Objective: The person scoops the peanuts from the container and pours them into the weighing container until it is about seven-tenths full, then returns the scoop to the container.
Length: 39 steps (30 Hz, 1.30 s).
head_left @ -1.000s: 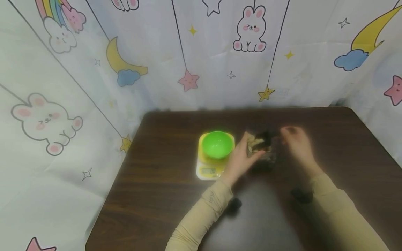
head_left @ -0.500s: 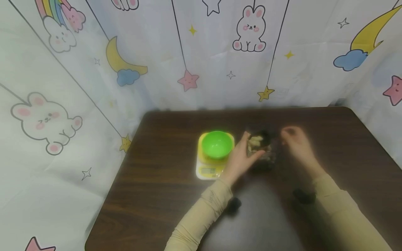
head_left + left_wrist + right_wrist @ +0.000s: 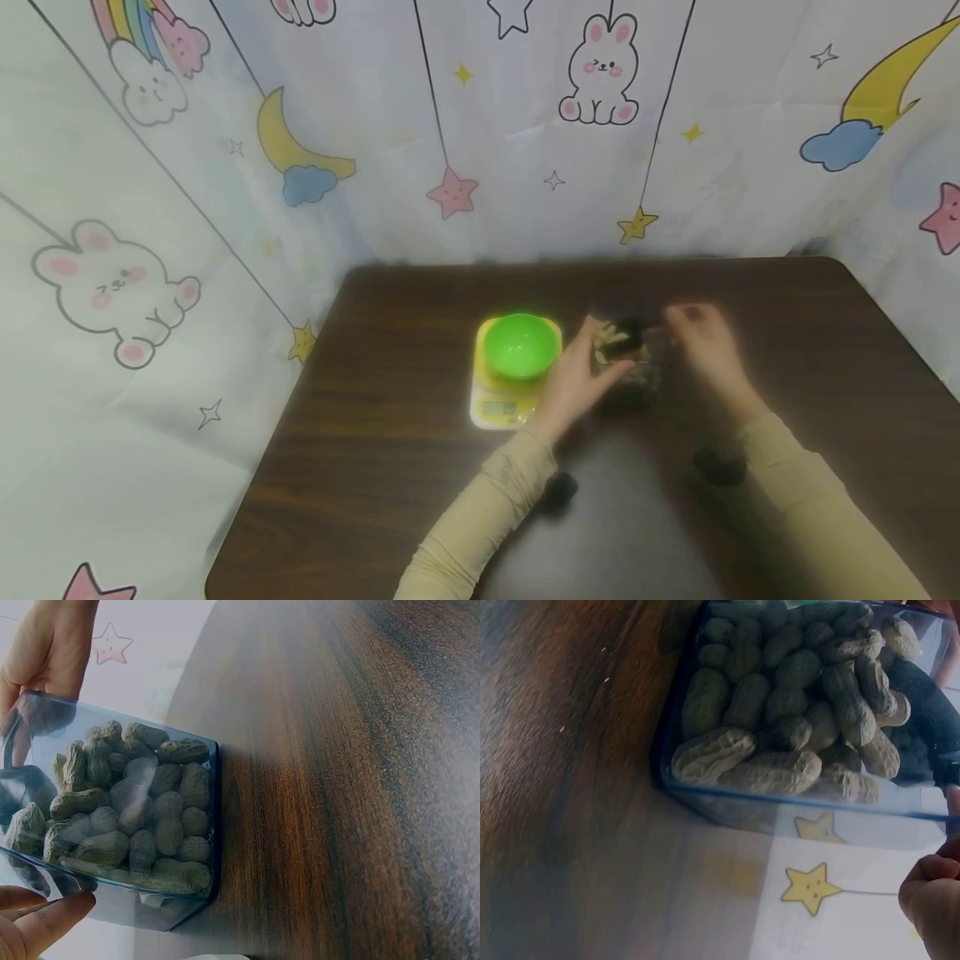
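Note:
My left hand (image 3: 573,387) grips the left side of a clear plastic box (image 3: 645,367), its thumb across the near side. Inside lie several unshelled peanuts (image 3: 97,802), some heaped near the rim. At the box's right side my right hand (image 3: 708,350) has its fingers curled round what looks like the handle of a black scoop (image 3: 926,720). The scoop's black part sits inside the box among the peanuts. Just left of the left hand, a green bowl (image 3: 521,346) rests on a yellow and white kitchen scale (image 3: 487,383), whose display reads 0.0.
All this stands on a dark wood-grain table (image 3: 360,433) with rounded far corners. A white curtain (image 3: 510,225) printed with bunnies, stars and moons hangs behind the table and on both sides.
The black scoop has shifted a little among the peanuts, and my right hand is slightly further left than half a second ago. The left hand, box, bowl and scale keep their places.

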Motion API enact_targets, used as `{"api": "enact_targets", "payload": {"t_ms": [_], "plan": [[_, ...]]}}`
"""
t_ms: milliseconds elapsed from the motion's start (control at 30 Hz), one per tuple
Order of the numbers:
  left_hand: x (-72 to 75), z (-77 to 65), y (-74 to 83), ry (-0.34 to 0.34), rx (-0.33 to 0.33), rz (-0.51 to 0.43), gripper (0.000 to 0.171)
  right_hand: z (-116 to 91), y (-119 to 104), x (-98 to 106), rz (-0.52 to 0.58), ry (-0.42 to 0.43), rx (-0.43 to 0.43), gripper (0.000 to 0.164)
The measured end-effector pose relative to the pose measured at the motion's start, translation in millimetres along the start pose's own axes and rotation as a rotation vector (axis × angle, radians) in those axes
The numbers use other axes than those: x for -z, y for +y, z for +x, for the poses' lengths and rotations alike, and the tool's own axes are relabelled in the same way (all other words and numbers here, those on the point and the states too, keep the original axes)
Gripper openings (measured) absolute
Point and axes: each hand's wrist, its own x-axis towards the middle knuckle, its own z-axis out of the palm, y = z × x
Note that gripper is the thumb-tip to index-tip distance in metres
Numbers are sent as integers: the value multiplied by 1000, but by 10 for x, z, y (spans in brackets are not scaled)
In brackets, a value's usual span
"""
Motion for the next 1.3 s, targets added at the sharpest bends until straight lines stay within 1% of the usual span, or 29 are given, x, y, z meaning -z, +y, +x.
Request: {"api": "enact_targets", "payload": {"t_ms": [67, 133, 333, 400, 567, 667, 700, 800, 900, 967, 1133, 1300], "plan": [[-1, -7, 10, -10, 16, 6, 88, -6, 12, 11, -19, -3, 21, 50], [1, -10, 20, -14, 20, -1, 89, -15, 26, 24, -27, -11, 38, 48], [12, -19, 29, -11, 21, -4, 90, -36, 61, 70, -1, -37, 59, 14], [19, -22, 29, -11, 21, -5, 90, -37, 66, 80, 18, -43, 61, 11], [25, -16, 28, -22, 35, -16, 90, -40, 48, 83, 126, -48, 49, 9], [27, -16, 32, -30, 53, -17, 91, -49, 17, 77, 200, -56, 13, 6], [28, -16, 32, -31, 54, -17, 91, -50, 13, 77, 217, -60, -1, 5], [38, -20, 36, -30, 58, -16, 91, -45, 24, 70, 340, -68, -43, 9], [46, -21, 39, -31, 60, -25, 92, -31, 61, 66, 435, -74, -68, 11], [51, -23, 43, -33, 61, -31, 92, -29, 73, 66, 469, -77, -80, 11], [49, -25, 38, -32, 52, -40, 93, -28, 81, 75, 590, -88, -118, 10], [45, -24, 37, -31, 55, -48, 93, -28, 92, 82, 707, -97, -139, 8]]}}
